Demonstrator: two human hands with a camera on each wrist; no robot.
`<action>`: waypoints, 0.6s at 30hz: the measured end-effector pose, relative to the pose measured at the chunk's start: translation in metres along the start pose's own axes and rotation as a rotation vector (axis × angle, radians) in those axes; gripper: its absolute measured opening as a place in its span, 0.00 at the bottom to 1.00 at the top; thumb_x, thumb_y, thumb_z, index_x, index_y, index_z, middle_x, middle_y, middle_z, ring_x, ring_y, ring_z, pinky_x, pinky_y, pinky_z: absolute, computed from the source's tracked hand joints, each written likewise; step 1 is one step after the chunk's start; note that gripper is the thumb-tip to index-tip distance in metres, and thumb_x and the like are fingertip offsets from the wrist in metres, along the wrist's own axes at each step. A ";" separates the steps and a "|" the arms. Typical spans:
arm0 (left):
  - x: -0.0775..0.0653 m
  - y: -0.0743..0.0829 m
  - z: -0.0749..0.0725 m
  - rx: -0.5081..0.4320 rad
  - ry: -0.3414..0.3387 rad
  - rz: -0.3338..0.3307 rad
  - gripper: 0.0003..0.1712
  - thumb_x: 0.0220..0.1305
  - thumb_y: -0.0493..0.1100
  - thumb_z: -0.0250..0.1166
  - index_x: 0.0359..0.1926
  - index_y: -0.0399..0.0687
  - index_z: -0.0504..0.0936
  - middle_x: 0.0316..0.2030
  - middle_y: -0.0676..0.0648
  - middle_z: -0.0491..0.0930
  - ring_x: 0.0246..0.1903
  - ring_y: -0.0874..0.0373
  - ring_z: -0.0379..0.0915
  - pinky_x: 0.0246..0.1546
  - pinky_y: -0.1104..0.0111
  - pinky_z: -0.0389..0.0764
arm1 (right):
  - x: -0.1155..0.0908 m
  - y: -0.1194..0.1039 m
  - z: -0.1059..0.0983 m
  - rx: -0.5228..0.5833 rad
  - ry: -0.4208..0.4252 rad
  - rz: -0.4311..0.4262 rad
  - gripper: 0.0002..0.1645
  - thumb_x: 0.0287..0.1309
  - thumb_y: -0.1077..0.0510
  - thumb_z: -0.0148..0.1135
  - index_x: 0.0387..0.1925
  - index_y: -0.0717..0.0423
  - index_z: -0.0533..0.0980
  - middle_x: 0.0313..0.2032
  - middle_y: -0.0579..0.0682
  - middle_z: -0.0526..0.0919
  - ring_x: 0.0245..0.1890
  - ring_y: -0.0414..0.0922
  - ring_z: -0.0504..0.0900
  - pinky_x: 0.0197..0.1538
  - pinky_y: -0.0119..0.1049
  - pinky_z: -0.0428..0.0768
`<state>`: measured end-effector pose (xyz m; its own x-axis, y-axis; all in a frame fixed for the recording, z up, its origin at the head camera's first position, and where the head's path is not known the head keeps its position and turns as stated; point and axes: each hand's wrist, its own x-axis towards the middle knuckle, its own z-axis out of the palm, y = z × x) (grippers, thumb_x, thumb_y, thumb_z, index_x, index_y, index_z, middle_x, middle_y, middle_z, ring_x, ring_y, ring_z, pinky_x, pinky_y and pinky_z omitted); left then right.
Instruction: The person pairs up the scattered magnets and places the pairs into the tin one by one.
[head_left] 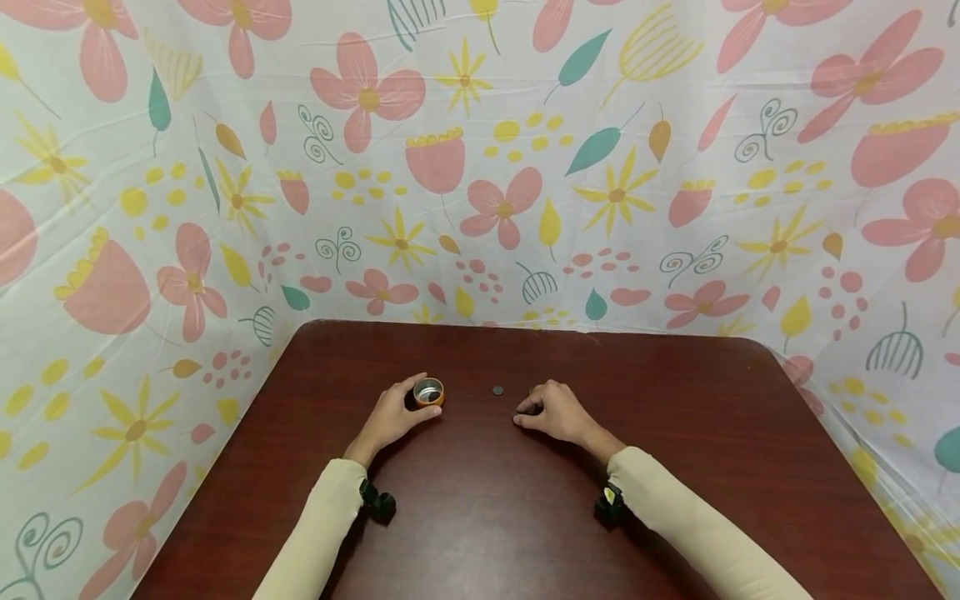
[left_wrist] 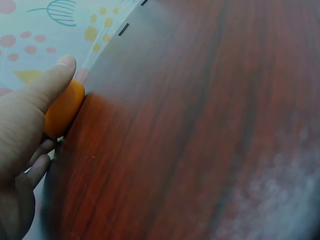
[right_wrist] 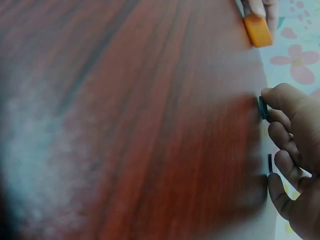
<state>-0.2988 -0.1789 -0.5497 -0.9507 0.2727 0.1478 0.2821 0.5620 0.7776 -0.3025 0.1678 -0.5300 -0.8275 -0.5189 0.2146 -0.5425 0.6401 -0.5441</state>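
My left hand grips a small round tin, orange outside and silvery inside, with its open top facing up. Thumb and fingers curl round its sides, and something dark shows in the bottom. In the left wrist view the tin's orange wall is partly covered by the thumb. To the right, a small dark disc lies on the table. Close to the tabletop, my right hand pinches another dark disc between thumb and finger. A thin dark piece shows beside its other fingers.
The reddish-brown wooden table has rounded far corners. A white cloth with printed flowers hangs behind it and along both sides. Dark wrist cameras sit over the cream sleeves.
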 end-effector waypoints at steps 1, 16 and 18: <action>0.000 0.000 0.000 0.000 -0.001 -0.001 0.49 0.60 0.56 0.77 0.76 0.44 0.66 0.66 0.41 0.75 0.65 0.46 0.72 0.64 0.47 0.74 | 0.000 0.000 0.000 0.000 0.003 0.000 0.07 0.59 0.52 0.76 0.38 0.49 0.91 0.33 0.38 0.87 0.31 0.33 0.80 0.33 0.30 0.79; 0.000 0.000 -0.001 -0.038 0.027 0.000 0.42 0.62 0.55 0.75 0.72 0.46 0.71 0.65 0.45 0.76 0.67 0.48 0.70 0.67 0.47 0.71 | 0.031 -0.016 -0.006 0.115 0.086 -0.034 0.07 0.56 0.49 0.78 0.37 0.43 0.91 0.34 0.34 0.87 0.35 0.38 0.76 0.36 0.36 0.77; 0.000 0.001 -0.001 -0.041 0.025 -0.009 0.42 0.63 0.55 0.75 0.73 0.46 0.71 0.65 0.45 0.76 0.68 0.48 0.70 0.67 0.47 0.70 | 0.039 -0.020 -0.006 0.148 0.100 -0.066 0.07 0.57 0.49 0.78 0.38 0.43 0.91 0.35 0.35 0.88 0.37 0.39 0.78 0.38 0.37 0.77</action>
<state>-0.2983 -0.1789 -0.5481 -0.9562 0.2479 0.1555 0.2685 0.5317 0.8032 -0.3253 0.1381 -0.5063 -0.8048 -0.4939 0.3292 -0.5751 0.5119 -0.6381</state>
